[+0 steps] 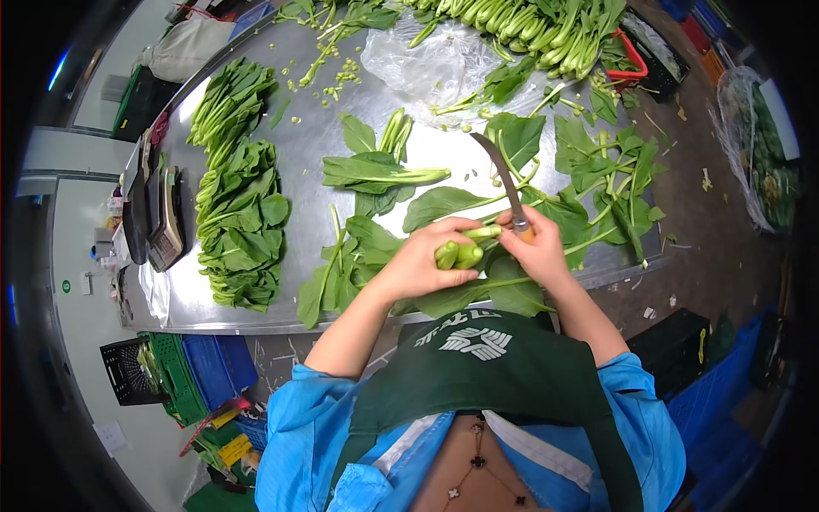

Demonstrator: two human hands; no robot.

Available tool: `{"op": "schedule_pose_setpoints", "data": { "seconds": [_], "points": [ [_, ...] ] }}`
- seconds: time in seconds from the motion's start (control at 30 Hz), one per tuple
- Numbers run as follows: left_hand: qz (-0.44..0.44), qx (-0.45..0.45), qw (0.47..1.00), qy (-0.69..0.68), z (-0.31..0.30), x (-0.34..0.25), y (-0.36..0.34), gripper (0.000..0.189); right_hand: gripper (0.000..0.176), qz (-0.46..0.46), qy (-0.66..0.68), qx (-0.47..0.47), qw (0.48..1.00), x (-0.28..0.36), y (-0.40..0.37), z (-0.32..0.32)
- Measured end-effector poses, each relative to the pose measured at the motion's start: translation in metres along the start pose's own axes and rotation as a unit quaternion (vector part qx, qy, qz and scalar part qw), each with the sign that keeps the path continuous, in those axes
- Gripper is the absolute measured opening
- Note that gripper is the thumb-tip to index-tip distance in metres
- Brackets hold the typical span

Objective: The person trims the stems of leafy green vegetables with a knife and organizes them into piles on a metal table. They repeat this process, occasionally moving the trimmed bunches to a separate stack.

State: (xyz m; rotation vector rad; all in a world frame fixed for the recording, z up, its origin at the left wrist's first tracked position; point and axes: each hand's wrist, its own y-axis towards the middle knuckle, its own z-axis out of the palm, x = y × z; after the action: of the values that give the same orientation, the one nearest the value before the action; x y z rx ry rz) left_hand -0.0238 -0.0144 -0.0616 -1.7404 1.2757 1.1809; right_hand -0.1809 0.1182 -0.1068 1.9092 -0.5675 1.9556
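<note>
My left hand (429, 258) is wrapped round a few green vegetable stalks (465, 254), their thick ends facing up. Close beside it, my right hand (539, 249) grips the wooden handle of a curved knife (502, 166), whose blade points up and away over the table. The right fingertips are at the end of one stalk. Loose leaves (444, 205) lie around both hands, and a leafy stalk bunch (375, 173) rests just beyond the left hand.
Leafy bundles (243, 222) line the left of the metal table (299, 192), near a scale (166, 218). At the back are a stalk pile (529, 30), clear plastic (426, 64) and a red crate (630, 61). Trimmed leaves (610, 179) lie at right.
</note>
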Motion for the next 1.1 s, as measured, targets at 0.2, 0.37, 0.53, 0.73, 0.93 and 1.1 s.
{"op": "schedule_pose_setpoints", "data": {
  "seconds": [0.2, 0.37, 0.53, 0.73, 0.93, 1.1],
  "points": [
    [0.005, -0.049, 0.997, -0.061, -0.020, -0.042, -0.016, 0.036, 0.026, -0.230, -0.278, 0.026, 0.932, 0.063, -0.018, -0.009],
    [-0.074, -0.024, 0.971, -0.228, -0.019, -0.050, -0.019, 0.057, 0.033, -0.275, -0.285, 0.025, 0.918, 0.064, -0.019, -0.002],
    [-0.086, -0.024, 0.934, -0.345, -0.017, -0.022, -0.027, 0.039, 0.029, -0.310, -0.324, -0.003, 0.894, 0.035, -0.011, -0.008],
    [-0.117, -0.027, 0.880, -0.460, -0.015, -0.006, -0.033, 0.032, 0.027, -0.071, 0.050, 0.037, 0.995, 0.039, -0.012, 0.013],
    [-0.049, -0.152, 0.984, -0.082, -0.004, -0.023, -0.031, 0.023, 0.021, -0.228, -0.141, 0.049, 0.962, 0.053, 0.002, 0.034],
    [-0.029, -0.378, 0.908, -0.176, -0.039, 0.000, -0.054, 0.039, 0.020, 0.030, -0.190, -0.086, 0.978, 0.039, 0.046, 0.000]
  ]
}}
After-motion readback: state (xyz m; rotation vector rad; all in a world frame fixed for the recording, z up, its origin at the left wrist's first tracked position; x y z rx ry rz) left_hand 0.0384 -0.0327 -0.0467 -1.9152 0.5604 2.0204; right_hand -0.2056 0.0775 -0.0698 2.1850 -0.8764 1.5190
